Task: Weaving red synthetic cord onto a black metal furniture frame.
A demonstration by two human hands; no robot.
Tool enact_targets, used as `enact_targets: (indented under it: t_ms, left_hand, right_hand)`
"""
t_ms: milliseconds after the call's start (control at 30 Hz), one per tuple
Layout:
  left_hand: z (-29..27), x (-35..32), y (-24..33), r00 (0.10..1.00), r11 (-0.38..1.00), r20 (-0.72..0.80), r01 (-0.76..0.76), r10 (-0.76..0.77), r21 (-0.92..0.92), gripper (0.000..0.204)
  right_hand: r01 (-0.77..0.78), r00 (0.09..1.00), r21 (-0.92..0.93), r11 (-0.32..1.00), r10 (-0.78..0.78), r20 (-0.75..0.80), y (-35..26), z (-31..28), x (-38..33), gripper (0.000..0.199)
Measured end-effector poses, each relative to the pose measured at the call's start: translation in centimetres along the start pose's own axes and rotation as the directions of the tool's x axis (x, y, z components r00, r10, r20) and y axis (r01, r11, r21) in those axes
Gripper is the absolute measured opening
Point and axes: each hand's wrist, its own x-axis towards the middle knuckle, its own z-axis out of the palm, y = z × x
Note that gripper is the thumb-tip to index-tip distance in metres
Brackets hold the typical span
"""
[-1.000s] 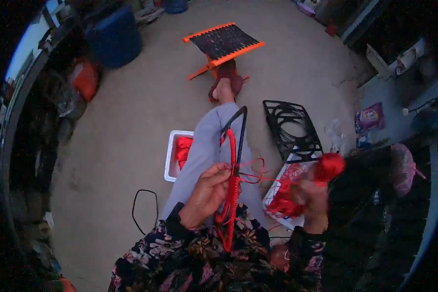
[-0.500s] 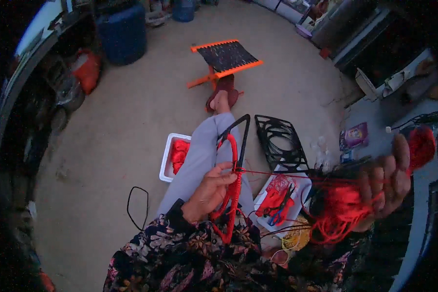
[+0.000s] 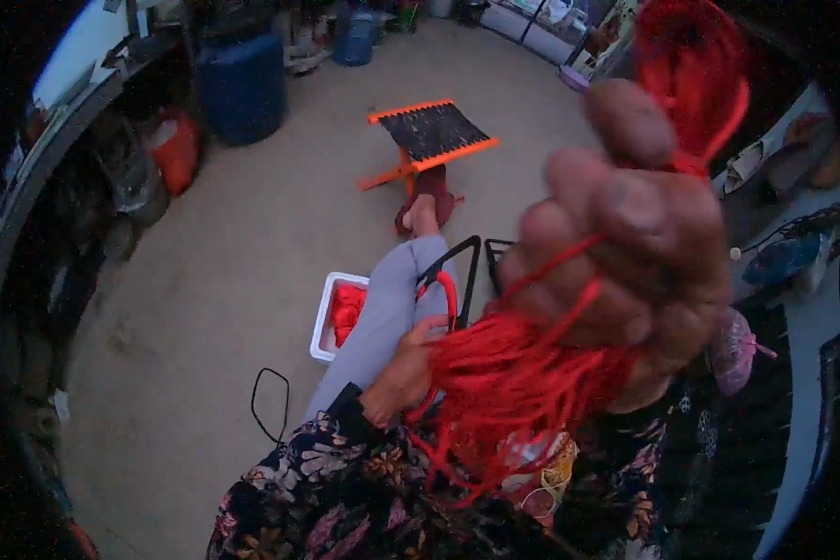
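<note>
- A red cord bundle is being gripped by the right hand, its fingers being folded tightly around the middle, near the camera.
- A black frame, partly covered in red, is being held above the legs by the left hand, its bent fingers being partly hidden by strands.
- Red material is being contained by a white box.

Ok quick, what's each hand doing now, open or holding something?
Left hand: closed on the black frame partly wrapped in red, fingers partly hidden.
Right hand: closed around the hank of red cord.
</note>
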Motion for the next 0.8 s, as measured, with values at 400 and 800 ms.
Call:
enact_targets:
  t_ms: [400,800]
  left_hand:
    - [3.5,-0.8,4.6,0.831,0.47,0.182,-0.462,0.525,0.752,0.02]
    - [1.3,-0.7,3.9,0.979,0.98,-0.052,-0.195,0.196,0.022,0.03]
  right_hand:
    - [0.189,0.941,-0.515,0.836,-0.305,-0.15,-3.9,-5.0,-2.5,0.033]
    - [-0.209,0.916,-0.865,0.456,-0.217,-0.336,4.6,-17.9,-12.1,0.025]
